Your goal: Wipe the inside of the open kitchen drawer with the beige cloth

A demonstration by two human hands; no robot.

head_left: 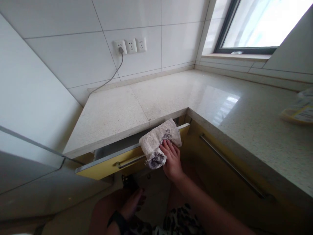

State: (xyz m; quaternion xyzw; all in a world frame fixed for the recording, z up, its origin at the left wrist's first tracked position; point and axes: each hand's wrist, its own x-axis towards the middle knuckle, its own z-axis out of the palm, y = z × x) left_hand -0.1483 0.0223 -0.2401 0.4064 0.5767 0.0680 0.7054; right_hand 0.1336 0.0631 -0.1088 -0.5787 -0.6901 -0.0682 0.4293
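Note:
My right hand (172,160) presses a crumpled off-white cloth (156,143) with grey stains against the top edge of a yellow drawer front (107,164). The drawer is pulled out a little under the countertop, and its metal bar handle (129,161) runs left of the cloth. My left hand (132,204) hangs low in the shadow below the drawer, a dark band on its wrist. Its fingers are loosely spread with nothing in them, and it touches nothing.
A pale speckled L-shaped countertop (171,94) wraps the corner. A second yellow cabinet front with a long bar handle (230,166) stands on the right. A wall socket strip (130,45) has one grey cable plugged in. A yellowish packet (299,112) lies at the far right, below a window (259,23).

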